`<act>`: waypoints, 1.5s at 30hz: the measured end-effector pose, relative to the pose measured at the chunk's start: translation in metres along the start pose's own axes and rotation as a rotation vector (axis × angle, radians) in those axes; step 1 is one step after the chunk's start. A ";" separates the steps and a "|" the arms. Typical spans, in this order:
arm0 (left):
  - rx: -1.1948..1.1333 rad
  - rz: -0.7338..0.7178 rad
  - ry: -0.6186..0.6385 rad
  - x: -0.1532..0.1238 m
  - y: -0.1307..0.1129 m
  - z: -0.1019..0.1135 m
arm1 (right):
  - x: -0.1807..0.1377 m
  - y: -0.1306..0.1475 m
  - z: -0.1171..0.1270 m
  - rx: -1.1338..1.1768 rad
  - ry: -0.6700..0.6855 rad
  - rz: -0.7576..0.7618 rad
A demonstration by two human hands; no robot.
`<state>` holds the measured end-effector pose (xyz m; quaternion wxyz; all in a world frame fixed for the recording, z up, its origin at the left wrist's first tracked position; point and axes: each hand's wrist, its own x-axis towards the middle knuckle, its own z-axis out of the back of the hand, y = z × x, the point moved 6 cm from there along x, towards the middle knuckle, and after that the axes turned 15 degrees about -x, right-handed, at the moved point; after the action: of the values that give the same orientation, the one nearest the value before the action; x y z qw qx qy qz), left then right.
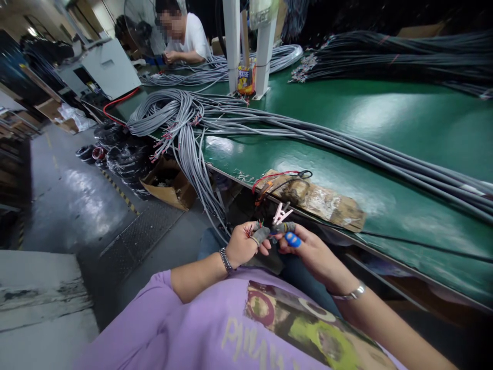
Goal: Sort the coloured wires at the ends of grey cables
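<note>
My left hand (246, 242) is closed on thin coloured wires (248, 232) that stick out past its fingers. Grey covers wrap some of its fingertips. Close beside it, my right hand (298, 240) pinches at the other side of the wires, with a blue cover on the thumb and grey on a finger. Just beyond the fingertips, a pale pink clip (282, 213) stands at the bench edge. Right behind it lies a taped cardboard piece (319, 200) with red and black leads (275, 177) at its left end. The exact grip between the fingers is too small to make out.
Grey cables (269, 121) stretch along the green bench (358, 123), and a bundle (196, 174) hangs over its edge. Dark cables (385, 56) lie at the back right. A co-worker (188, 38) sits across the bench. A cardboard box (169, 185) and black coils (127, 159) are on the floor.
</note>
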<state>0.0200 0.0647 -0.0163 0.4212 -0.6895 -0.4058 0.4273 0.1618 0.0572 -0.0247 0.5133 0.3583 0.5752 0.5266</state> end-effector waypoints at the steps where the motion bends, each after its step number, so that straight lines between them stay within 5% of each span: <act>1: -0.004 -0.001 0.000 0.000 0.000 -0.001 | -0.001 0.002 -0.002 -0.027 -0.022 0.028; 5: -0.002 0.036 0.065 0.000 0.000 -0.005 | -0.003 0.007 -0.006 -0.059 -0.130 0.070; 12: 0.073 0.054 0.288 -0.005 0.000 -0.010 | 0.004 0.016 -0.010 -0.013 0.010 0.006; 34: -0.108 -0.091 -0.024 -0.007 -0.003 0.002 | 0.006 0.003 -0.010 -0.021 -0.098 -0.012; 45: -0.133 -0.094 -0.030 -0.009 -0.006 0.003 | 0.001 0.004 -0.010 0.124 -0.050 -0.024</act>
<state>0.0135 0.0591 -0.0093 0.3881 -0.6896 -0.4716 0.3893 0.1516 0.0564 -0.0218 0.5106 0.3957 0.5977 0.4748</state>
